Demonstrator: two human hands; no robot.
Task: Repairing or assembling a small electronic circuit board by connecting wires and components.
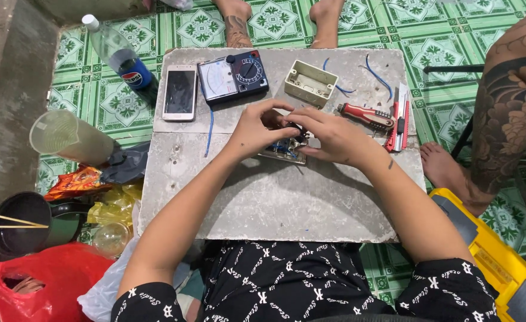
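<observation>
Left hand (257, 128) and right hand (328, 136) both pinch a small wired switch plate (284, 150) on the grey slab (263, 197); red screwdriver (365, 115) just right; analog meter (233, 76) behind.

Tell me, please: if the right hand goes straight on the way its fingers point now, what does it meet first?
The right hand points toward the left hand, across the small wired part both are holding. It would probably meet the left hand's fingers first; they already seem to touch or nearly touch, though the depth is unclear.
</observation>
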